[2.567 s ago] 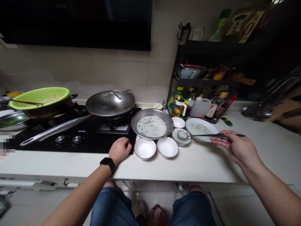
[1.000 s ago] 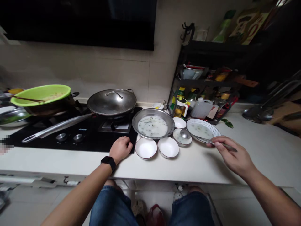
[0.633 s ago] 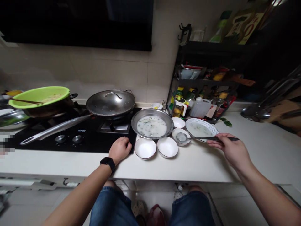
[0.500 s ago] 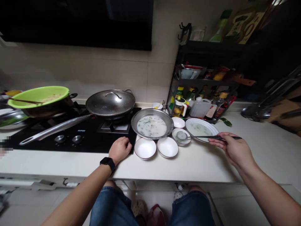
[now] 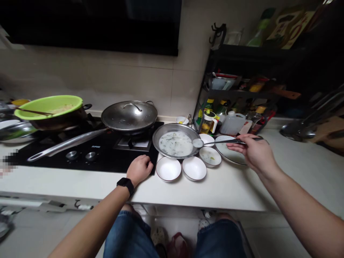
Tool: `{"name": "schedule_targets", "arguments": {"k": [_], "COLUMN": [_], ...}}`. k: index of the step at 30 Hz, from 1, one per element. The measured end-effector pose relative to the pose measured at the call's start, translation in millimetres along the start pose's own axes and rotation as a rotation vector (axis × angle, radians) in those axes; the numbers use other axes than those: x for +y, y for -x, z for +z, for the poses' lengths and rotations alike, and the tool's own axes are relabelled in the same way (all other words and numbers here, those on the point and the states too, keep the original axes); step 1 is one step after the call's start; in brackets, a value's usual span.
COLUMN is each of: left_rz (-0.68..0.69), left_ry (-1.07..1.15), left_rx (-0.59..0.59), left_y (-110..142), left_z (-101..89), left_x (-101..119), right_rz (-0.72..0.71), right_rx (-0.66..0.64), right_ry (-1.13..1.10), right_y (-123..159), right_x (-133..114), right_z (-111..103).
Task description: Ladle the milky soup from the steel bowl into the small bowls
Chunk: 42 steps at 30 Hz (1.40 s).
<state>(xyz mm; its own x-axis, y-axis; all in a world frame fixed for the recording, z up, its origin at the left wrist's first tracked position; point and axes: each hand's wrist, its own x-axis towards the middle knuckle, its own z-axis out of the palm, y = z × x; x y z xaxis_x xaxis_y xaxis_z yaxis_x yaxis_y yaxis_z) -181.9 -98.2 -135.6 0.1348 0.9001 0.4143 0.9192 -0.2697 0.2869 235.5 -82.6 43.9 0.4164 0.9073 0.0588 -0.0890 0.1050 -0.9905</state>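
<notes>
My right hand [image 5: 256, 152] grips the black handle of a ladle [image 5: 198, 143], whose bowl is over the right rim of a wide metal basin [image 5: 194, 132]. In the basin lies a whitish soup [image 5: 174, 144] with dark green bits. Just right of it stands a small white bowl [image 5: 210, 157] with some of the soup inside. A patterned-rim plate [image 5: 224, 137] is partly hidden behind my right hand. Two white bowls [image 5: 168, 170] with nothing in them stand in front of the basin. My left hand [image 5: 139, 168], fingers curled in, rests at the stove's right front edge.
A lidded wok [image 5: 129, 116] with a long handle sits on the black stove [image 5: 102, 166]. At the far left, a green basin [image 5: 51, 107] rests on a dark pot. Another white bowl [image 5: 207, 139] stands behind the ladle. A rack [image 5: 247, 94] of bottles rises at the right.
My right hand has carried the ladle up and left from over the small bowl to the metal basin's rim. The camera view has shifted slightly. My left hand stays where it was.
</notes>
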Motion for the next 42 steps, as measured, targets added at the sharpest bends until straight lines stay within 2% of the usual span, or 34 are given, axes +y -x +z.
{"name": "schedule_targets", "arguments": {"k": [5,8,10,14,16,18,20,21,23,27,29,32,37,42], "left_rz": [0.002,-0.006,-0.011,-0.015,-0.016,-0.017,-0.021,-0.023,-0.025,-0.023,-0.023,-0.01,0.005,0.008], "left_ry": [0.0,0.0,0.002,0.002,-0.001,-0.008,-0.014,-0.015,-0.015,-0.012,-0.008,-0.009,-0.015,-0.015], "left_rx": [-0.007,-0.01,-0.012,-0.022,-0.027,-0.03,-0.029,-0.028,-0.029,-0.029,-0.025,-0.02,-0.009,-0.004], "left_y": [-0.3,-0.5,-0.5,-0.6,-0.8,-1.0,-1.0,-1.0,-0.9,-0.7,-0.7,-0.8,-0.4,-0.1], "left_z": [0.1,-0.7,-1.1,-1.5,-1.9,-2.5,-3.2,-3.5,-3.9,-3.5,-3.1,-2.3,-1.6,-1.8], "left_x": [0.6,1.3,1.5,1.6,1.8,2.4,3.2,3.6,4.1,3.5,2.7,1.6,0.5,0.5], "right_rz": [0.044,-0.04,-0.246,-0.877,-1.049,-1.098,-1.071,-1.04,-0.961,-0.852,-0.785,-0.662,-0.481,-0.122], "right_rx": [-0.113,-0.256,-0.372,-0.608,-0.734,-0.844,-0.859,-0.813,-0.647,-0.324,-0.27,-0.272,-0.251,-0.103], "right_ry": [0.033,0.122,0.236,0.559,0.693,0.772,0.793,0.781,0.735,0.687,0.73,0.785,0.726,0.398], "right_y": [-11.3,-10.7,-5.0,11.2,17.6,21.9,24.9,26.2,28.6,32.0,32.7,34.0,36.2,28.7], "right_x": [30.1,51.0,59.5,60.6,57.8,54.5,49.4,45.5,35.3,15.3,12.0,16.0,29.8,38.4], "right_z": [42.5,57.8,60.0,52.4,48.6,45.3,39.1,33.7,17.3,-30.6,-52.5,-73.2,-81.8,-77.8]}}
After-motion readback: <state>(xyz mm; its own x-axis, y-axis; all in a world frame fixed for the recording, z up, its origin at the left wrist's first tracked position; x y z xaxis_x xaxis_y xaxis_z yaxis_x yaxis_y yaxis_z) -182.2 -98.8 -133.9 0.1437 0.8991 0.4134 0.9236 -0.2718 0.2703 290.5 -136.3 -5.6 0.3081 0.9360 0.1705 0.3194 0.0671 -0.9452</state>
